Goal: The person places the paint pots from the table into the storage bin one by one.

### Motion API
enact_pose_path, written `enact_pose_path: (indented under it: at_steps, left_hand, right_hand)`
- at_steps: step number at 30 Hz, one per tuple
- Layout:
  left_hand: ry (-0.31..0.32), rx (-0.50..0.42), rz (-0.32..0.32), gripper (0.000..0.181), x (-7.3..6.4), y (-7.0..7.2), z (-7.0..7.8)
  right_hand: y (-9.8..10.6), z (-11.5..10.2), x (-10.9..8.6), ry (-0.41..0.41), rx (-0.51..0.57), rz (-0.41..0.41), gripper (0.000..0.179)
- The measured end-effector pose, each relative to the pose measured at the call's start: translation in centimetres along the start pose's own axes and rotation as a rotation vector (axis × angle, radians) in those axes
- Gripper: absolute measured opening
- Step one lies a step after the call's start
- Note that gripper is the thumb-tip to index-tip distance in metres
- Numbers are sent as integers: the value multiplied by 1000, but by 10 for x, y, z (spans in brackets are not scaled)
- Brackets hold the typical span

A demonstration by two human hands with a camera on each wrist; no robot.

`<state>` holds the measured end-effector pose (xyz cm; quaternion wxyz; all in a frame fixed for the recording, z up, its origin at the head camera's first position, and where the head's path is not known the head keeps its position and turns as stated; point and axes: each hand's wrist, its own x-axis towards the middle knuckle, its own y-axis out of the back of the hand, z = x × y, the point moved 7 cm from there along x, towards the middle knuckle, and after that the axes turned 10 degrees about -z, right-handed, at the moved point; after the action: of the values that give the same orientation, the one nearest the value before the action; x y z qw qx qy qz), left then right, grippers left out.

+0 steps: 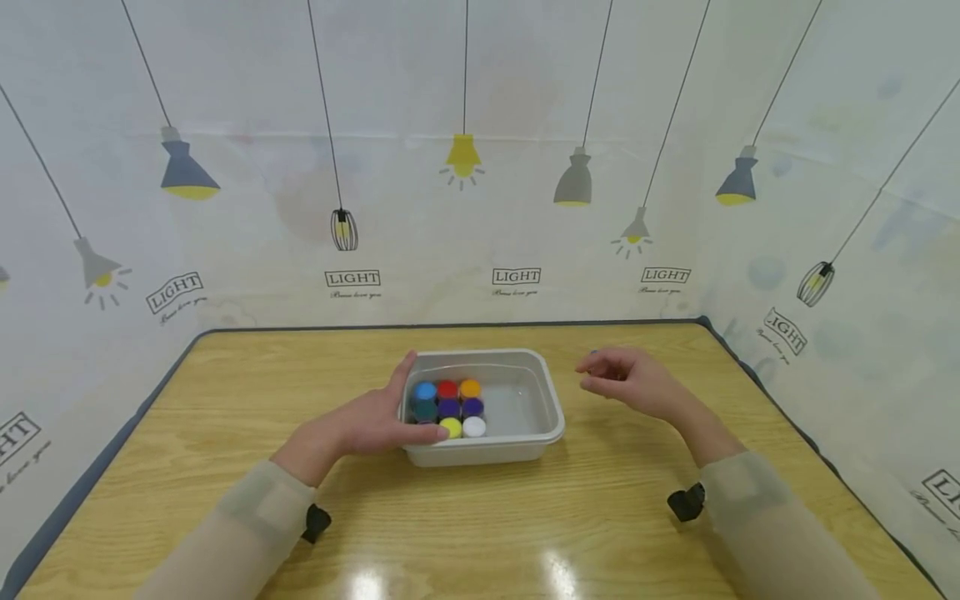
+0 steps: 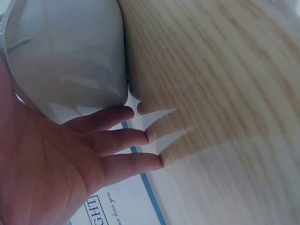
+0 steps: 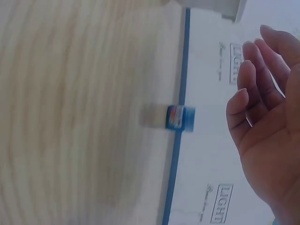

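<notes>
A pale grey plastic tub (image 1: pixel 517 400) sits on the wooden table, with small jars in rows along its left half. Their lids include a red lid (image 1: pixel 447 389), an orange lid (image 1: pixel 470 388), a yellow lid (image 1: pixel 451 427) and a white lid (image 1: pixel 474 427). My left hand (image 1: pixel 367 421) rests against the tub's left end, thumb lying along the near rim and index finger at the far corner. Its other fingers extend straight beside the tub wall. My right hand (image 1: pixel 633 382), loosely bent and holding nothing, hovers right of the tub. Near it, a blue jar (image 3: pixel 175 117) stands upright on the table.
The wooden table (image 1: pixel 465 517) has a dark blue edge. Behind it and on both sides hangs a pale backdrop (image 1: pixel 420 292) printed with lamps and lettering. A black wrist camera (image 1: pixel 686 502) is strapped at the right sleeve.
</notes>
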<state>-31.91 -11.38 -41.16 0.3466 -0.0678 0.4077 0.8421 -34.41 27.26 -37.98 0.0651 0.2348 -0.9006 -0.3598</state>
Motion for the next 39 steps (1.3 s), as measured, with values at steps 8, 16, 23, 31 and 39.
enact_pose_path:
  at_steps: [8, 16, 23, 31, 39]
  left_hand:
    - [5, -3, -3, 137, 0, -1, -4]
    - [-5, -18, -4, 137, 1, 0, -4]
    - [-18, -15, -1, 138, 1, 1, -2]
    - [-19, -14, -4, 137, 1, 1, -2]
    - [-14, -4, -2, 137, 1, 1, -3]
  right_hand:
    - [13, 35, -12, -106, -38, 1, 33]
    - [28, 59, -9, -177, -52, 28, 35]
    - [35, 70, 2, -198, -84, 42, 39]
    - [33, 84, 12, -249, -97, 27, 51]
    - [29, 88, 24, -293, -98, 14, 57]
